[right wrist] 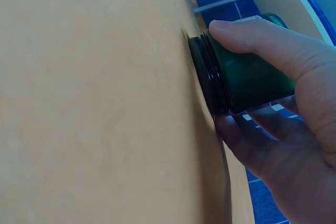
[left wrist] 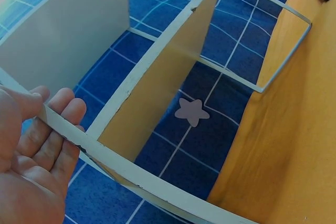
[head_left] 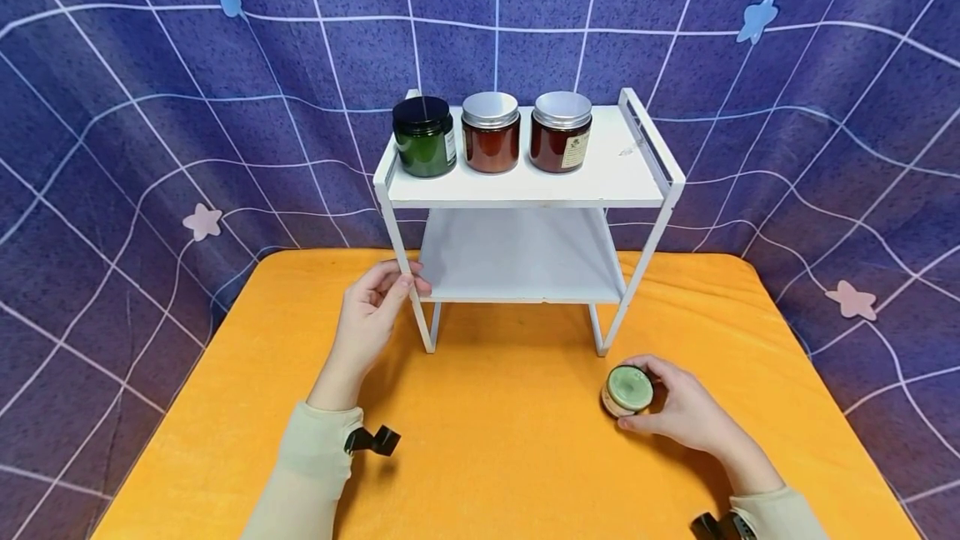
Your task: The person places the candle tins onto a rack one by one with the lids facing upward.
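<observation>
My left hand (head_left: 369, 311) pinches the front left leg of a white two-tier shelf (head_left: 525, 252), with the thumb in front and fingers behind. In the left wrist view, the fingers (left wrist: 50, 148) curl round that white bar. To the right of the shelf, my right hand (head_left: 690, 411) grips a green glass jar (head_left: 630, 388) upside down, its base facing up. Thumb and fingers lie on opposite sides of the jar, and its black lid (right wrist: 207, 74) is down close over the orange cloth in the right wrist view.
On the top tier stand a green jar with a black lid (head_left: 424, 140) and two amber jars with silver lids, one plain (head_left: 491, 136), one labelled (head_left: 558, 136). An orange cloth (head_left: 495, 432) covers the table. A blue star-patterned curtain (head_left: 300, 132) hangs behind the shelf.
</observation>
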A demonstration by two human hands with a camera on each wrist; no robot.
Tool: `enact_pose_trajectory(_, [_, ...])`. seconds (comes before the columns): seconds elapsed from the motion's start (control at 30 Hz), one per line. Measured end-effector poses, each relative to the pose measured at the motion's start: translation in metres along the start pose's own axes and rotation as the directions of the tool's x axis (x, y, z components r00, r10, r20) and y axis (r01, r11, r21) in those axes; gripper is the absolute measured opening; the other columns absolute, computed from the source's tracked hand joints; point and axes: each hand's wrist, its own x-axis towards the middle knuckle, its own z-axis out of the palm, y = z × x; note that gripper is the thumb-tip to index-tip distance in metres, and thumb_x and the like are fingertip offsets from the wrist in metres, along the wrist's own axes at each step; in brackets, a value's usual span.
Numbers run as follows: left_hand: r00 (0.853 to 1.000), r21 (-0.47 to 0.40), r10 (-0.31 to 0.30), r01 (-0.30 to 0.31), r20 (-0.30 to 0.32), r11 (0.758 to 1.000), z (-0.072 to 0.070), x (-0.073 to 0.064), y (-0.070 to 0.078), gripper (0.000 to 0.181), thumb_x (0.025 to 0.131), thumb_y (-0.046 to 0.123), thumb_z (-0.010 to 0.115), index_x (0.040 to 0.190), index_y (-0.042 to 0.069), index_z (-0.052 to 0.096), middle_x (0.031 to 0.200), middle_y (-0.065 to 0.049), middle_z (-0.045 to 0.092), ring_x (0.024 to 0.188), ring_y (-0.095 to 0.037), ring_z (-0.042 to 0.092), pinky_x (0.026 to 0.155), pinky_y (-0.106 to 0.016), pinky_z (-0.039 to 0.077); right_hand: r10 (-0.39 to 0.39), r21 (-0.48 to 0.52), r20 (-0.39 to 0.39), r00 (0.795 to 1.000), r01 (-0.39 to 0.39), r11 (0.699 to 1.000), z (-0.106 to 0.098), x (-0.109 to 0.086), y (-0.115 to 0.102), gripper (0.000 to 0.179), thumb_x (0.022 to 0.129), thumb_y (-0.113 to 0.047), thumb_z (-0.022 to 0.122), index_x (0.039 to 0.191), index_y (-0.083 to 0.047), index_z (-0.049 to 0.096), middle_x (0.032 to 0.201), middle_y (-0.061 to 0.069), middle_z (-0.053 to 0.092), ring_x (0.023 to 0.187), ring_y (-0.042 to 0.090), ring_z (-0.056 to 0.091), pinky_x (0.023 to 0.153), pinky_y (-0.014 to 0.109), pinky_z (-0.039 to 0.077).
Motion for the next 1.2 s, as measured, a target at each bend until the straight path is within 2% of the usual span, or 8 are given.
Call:
enact_pose_trajectory(0.37, [1.000,-0.007,0.006,-0.006,0.003,1.000,0.000,0.000,0.000,0.025,0.112,0.000,0.058,0.126,-0.020,0.064,0.096,-0.017,0.079,0.092,-0.016,0.076,0.095,-0.026,0.059,0.048,-0.068,-0.038,0.998,-0.050,0.996,-0.004,0.000,0.002,0.071,0.072,-0.025,0.106,0.132,-0.020,0.069,0.119,-0.008,0.074,0.102,0.008,0.069,0.088,0.024,0.055])
enact_pose_trajectory(0.57, [1.000,-0.002,0.003,-0.003,0.002,1.000,0.000,0.000,0.001,0.025,0.112,0.001,0.058,0.126,-0.019,0.065,0.097,-0.018,0.079,0.092,-0.016,0.077,0.095,-0.026,0.059,0.022,-0.105,-0.093,0.995,-0.032,0.994,-0.004,0.000,0.002,0.072,0.071,-0.026,0.107,0.131,-0.017,0.069,0.117,-0.006,0.075,0.098,0.007,0.068,0.082,0.027,0.055])
enact_pose_trajectory(0.77, [1.000,-0.006,-0.004,0.004,0.000,1.000,0.000,0.000,0.001,0.026,0.112,0.002,0.059,0.126,-0.018,0.065,0.097,-0.018,0.079,0.092,-0.017,0.076,0.095,-0.027,0.059,0.014,-0.058,-0.140,0.990,-0.022,0.998,-0.006,0.000,0.002,0.075,0.069,-0.017,0.107,0.132,-0.013,0.068,0.118,0.001,0.073,0.096,0.005,0.068,0.075,0.024,0.059])
enact_pose_trajectory(0.93, [1.000,-0.009,-0.001,0.001,0.002,1.000,0.001,0.000,0.001,0.024,0.112,0.002,0.058,0.126,-0.015,0.067,0.097,-0.019,0.079,0.093,-0.017,0.076,0.095,-0.028,0.059,0.040,-0.039,-0.174,0.984,-0.047,0.998,-0.008,0.000,0.002,0.077,0.067,-0.015,0.108,0.133,-0.011,0.068,0.118,0.002,0.073,0.097,0.004,0.069,0.080,0.018,0.057])
enact_pose_trajectory(1.2, [1.000,0.009,-0.004,0.004,0.005,1.000,0.000,-0.001,0.002,0.023,0.112,0.003,0.059,0.126,-0.012,0.068,0.098,-0.019,0.079,0.094,-0.017,0.076,0.095,-0.027,0.059,0.080,-0.027,-0.189,0.979,-0.087,0.996,-0.011,0.000,0.000,0.077,0.069,-0.014,0.107,0.134,-0.008,0.067,0.119,0.005,0.072,0.104,0.002,0.066,0.085,0.015,0.057])
